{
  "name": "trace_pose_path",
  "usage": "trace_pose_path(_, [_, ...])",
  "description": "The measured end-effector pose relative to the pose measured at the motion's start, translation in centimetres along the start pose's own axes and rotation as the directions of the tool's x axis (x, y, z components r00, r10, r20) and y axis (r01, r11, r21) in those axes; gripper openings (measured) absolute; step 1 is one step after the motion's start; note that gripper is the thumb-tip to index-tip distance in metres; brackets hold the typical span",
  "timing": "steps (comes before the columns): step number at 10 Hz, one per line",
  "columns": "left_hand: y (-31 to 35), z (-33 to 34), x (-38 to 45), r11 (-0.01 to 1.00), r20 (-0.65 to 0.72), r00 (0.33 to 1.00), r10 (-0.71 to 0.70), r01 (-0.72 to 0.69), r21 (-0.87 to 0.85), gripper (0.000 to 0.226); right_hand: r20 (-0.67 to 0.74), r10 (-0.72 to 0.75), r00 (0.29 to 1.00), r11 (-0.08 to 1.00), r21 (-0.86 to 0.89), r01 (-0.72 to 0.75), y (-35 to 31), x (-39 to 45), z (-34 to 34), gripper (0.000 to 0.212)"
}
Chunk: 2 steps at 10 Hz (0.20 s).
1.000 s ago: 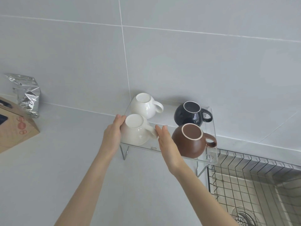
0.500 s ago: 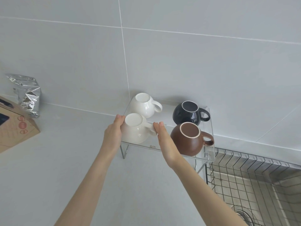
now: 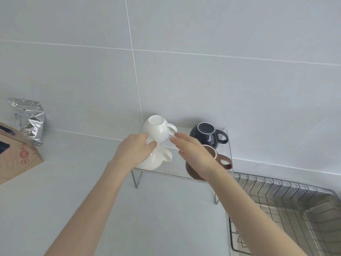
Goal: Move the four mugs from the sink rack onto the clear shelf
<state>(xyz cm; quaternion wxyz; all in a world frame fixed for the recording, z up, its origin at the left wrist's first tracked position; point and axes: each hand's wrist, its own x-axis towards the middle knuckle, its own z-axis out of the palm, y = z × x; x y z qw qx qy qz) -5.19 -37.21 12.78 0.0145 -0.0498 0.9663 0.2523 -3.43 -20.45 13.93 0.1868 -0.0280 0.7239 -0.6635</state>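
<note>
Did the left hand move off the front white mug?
Yes. The left hand slid farther back along the clear shelf, toward the wall; its fingers now reach the back white mug, above the front white mug.

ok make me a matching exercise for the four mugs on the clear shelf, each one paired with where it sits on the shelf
Things:
1. navy mug
2. brown mug
3. back white mug
4. front white mug

Places on the clear shelf:
A. front left, partly under the left hand
B. back right, by the wall
C. back left, by the wall
D. front right, partly behind the right hand

Pairs: 1-B, 2-D, 3-C, 4-A
</note>
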Motion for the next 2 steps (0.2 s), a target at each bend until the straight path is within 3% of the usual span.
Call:
trace_pose_path(1, [3.6,-2.3,-0.8,0.984,-0.031,0.985,0.172,-0.173,-0.028,0.048,-0.015,-0.323,0.946,0.945,-0.05,0.322,-6.2,-5.3,-3.1,0.026])
trace_pose_path(2, [7.1,-4.3,-2.1,0.924,-0.157,0.926,0.343,-0.362,-0.122,0.04,-0.151,-0.656,0.739,0.753,-0.067,0.655,-12.6,-13.2,-6.0,0.017])
